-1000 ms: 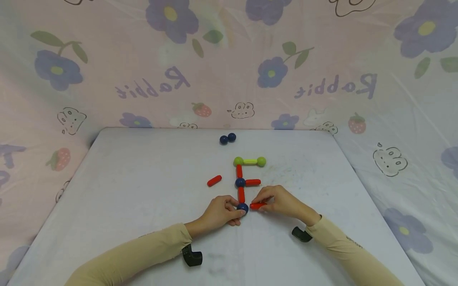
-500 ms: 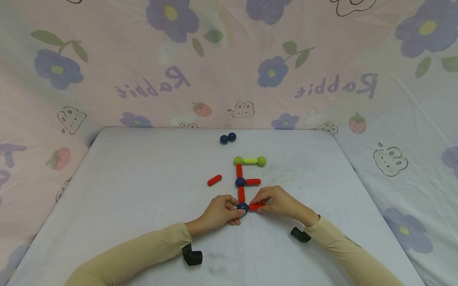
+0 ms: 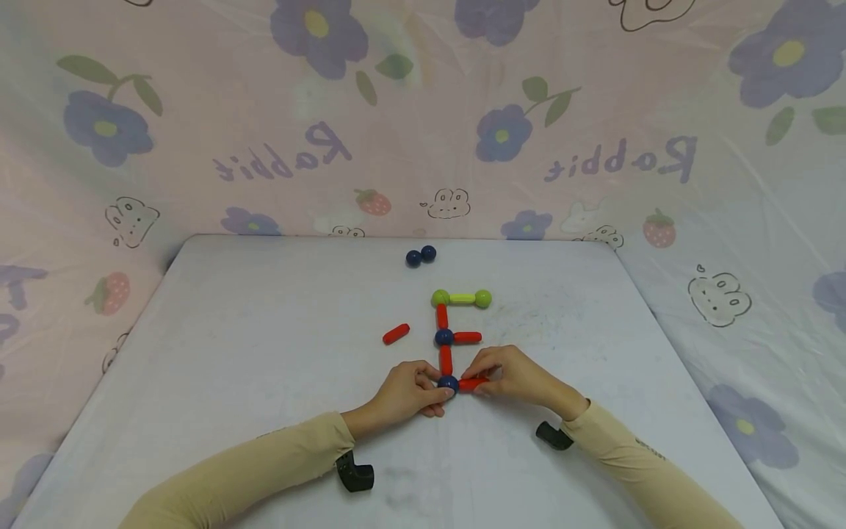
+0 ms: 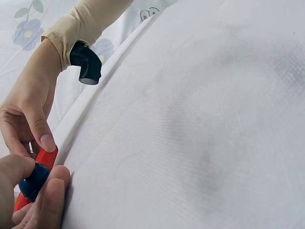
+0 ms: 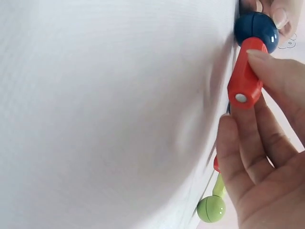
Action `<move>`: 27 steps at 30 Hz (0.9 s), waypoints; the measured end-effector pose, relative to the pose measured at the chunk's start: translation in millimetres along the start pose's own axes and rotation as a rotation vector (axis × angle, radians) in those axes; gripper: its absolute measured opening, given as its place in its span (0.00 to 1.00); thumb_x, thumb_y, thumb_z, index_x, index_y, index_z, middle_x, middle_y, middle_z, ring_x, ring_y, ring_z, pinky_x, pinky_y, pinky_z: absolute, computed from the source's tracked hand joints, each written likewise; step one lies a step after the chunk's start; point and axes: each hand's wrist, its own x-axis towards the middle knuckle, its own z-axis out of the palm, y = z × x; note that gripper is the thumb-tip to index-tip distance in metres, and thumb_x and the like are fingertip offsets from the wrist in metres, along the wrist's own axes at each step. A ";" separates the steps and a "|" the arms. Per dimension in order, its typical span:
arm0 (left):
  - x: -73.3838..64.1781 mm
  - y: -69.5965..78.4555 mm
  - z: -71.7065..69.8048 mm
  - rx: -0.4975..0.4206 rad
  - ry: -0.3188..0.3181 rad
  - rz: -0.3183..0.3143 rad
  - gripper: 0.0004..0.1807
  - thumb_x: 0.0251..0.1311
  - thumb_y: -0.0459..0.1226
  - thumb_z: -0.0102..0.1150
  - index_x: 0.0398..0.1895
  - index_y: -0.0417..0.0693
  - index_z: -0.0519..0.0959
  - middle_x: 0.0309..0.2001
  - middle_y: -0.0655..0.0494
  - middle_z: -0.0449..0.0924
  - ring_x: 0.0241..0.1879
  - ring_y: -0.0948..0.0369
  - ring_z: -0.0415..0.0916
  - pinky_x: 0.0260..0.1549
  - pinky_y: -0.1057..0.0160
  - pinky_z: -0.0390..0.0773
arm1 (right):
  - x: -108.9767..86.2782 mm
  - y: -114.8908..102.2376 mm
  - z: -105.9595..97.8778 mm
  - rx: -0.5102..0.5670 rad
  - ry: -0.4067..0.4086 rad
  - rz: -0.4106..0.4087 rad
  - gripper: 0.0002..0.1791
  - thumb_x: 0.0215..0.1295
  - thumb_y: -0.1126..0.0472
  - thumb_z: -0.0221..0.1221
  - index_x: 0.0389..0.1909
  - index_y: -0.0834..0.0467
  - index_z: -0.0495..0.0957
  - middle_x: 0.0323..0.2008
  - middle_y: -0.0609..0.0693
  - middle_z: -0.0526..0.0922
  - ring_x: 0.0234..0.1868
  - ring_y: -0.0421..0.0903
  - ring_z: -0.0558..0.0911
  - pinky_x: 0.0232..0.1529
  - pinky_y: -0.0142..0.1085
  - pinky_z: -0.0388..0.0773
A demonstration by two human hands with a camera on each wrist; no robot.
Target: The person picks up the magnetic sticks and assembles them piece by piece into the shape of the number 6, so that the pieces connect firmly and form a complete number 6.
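My left hand [image 3: 411, 391] pinches the dark blue ball [image 3: 447, 384] at the near end of a chain of magnetic sticks and balls. Between thumb and fingers of my right hand [image 3: 514, 375] is a red magnetic stick [image 5: 246, 71], its far end against that ball in the right wrist view; a silver dot shows on its free end. From the held ball a red stick [image 3: 446, 361] runs back to a second blue ball [image 3: 444, 337], which has another red stick [image 3: 468, 337] pointing right. Further back, a red stick [image 3: 442, 317] reaches a green ball [image 3: 440, 298].
A yellow-green stick [image 3: 462, 299] joins that green ball to another green ball [image 3: 483, 298]. One loose red stick [image 3: 396, 334] lies left of the chain. Two blue balls [image 3: 421, 256] sit near the white table's [image 3: 264, 316] back edge. Black wrist cameras [image 3: 355, 472] hang below both sleeves.
My right hand has brought the red stick leftward, closing the gap to the near blue ball, so the two now meet. My left hand has stayed in place on the ball.
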 end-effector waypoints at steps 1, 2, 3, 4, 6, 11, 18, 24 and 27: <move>0.1 -0.3 -0.1 0.000 0.000 0.000 0.20 0.59 0.39 0.69 0.49 0.37 0.77 0.26 0.50 0.87 0.23 0.62 0.85 0.27 0.68 0.84 | 0.0 0.2 0.2 0.003 -0.001 0.001 0.15 0.57 0.64 0.70 0.45 0.48 0.87 0.40 0.42 0.87 0.41 0.36 0.81 0.46 0.30 0.80; 0.3 -0.6 -0.2 0.001 0.000 0.001 0.20 0.59 0.40 0.69 0.49 0.37 0.77 0.26 0.50 0.87 0.23 0.62 0.85 0.26 0.68 0.84 | 0.0 0.3 0.4 0.006 -0.002 0.003 0.15 0.57 0.65 0.70 0.45 0.48 0.87 0.40 0.42 0.87 0.41 0.35 0.81 0.46 0.30 0.81; 0.5 -0.9 -0.3 0.001 0.000 0.001 0.20 0.59 0.40 0.69 0.49 0.37 0.77 0.26 0.50 0.87 0.23 0.62 0.85 0.27 0.68 0.84 | 0.0 0.5 0.6 0.007 -0.004 0.006 0.15 0.57 0.65 0.70 0.45 0.48 0.87 0.40 0.42 0.87 0.41 0.35 0.81 0.46 0.30 0.81; 0.6 -1.2 -0.2 0.001 0.000 0.000 0.20 0.59 0.40 0.69 0.49 0.37 0.77 0.26 0.50 0.87 0.23 0.62 0.85 0.27 0.68 0.84 | 0.0 0.6 0.8 0.011 -0.005 0.009 0.15 0.56 0.65 0.70 0.45 0.48 0.87 0.39 0.42 0.87 0.41 0.35 0.81 0.46 0.30 0.81; 0.7 -1.2 -0.2 0.001 0.000 -0.001 0.20 0.59 0.40 0.69 0.49 0.37 0.77 0.26 0.50 0.87 0.23 0.62 0.85 0.27 0.68 0.84 | 0.1 0.8 1.2 0.016 -0.007 0.015 0.15 0.56 0.65 0.70 0.45 0.49 0.87 0.39 0.42 0.87 0.40 0.35 0.81 0.46 0.30 0.81; -0.1 0.4 -0.1 0.004 0.003 -0.007 0.20 0.58 0.40 0.69 0.49 0.37 0.77 0.26 0.50 0.87 0.23 0.62 0.85 0.27 0.68 0.84 | 0.2 1.1 2.1 0.016 -0.013 0.024 0.15 0.56 0.64 0.70 0.45 0.50 0.87 0.38 0.43 0.86 0.39 0.34 0.81 0.45 0.29 0.81; -0.3 4.0 -0.7 -0.015 -0.009 -0.041 0.21 0.59 0.39 0.69 0.50 0.36 0.76 0.27 0.49 0.87 0.24 0.61 0.86 0.27 0.67 0.84 | -0.2 2.1 2.6 0.020 -0.018 0.019 0.15 0.57 0.64 0.70 0.46 0.51 0.86 0.39 0.43 0.87 0.40 0.35 0.82 0.45 0.29 0.81; 1.2 9.1 -4.7 -0.038 -0.029 -0.111 0.22 0.60 0.42 0.68 0.50 0.37 0.76 0.28 0.48 0.87 0.24 0.60 0.86 0.28 0.65 0.85 | 0.2 1.9 -1.4 0.009 -0.029 0.016 0.15 0.57 0.63 0.70 0.46 0.51 0.86 0.40 0.44 0.87 0.40 0.36 0.82 0.45 0.30 0.81; 1.8 13.2 -10.5 0.002 -0.035 -0.131 0.20 0.61 0.44 0.66 0.48 0.38 0.77 0.28 0.49 0.87 0.23 0.61 0.85 0.27 0.64 0.85 | 1.4 1.3 -8.2 0.001 -0.018 0.000 0.15 0.58 0.62 0.70 0.47 0.54 0.85 0.42 0.47 0.87 0.40 0.39 0.83 0.45 0.31 0.82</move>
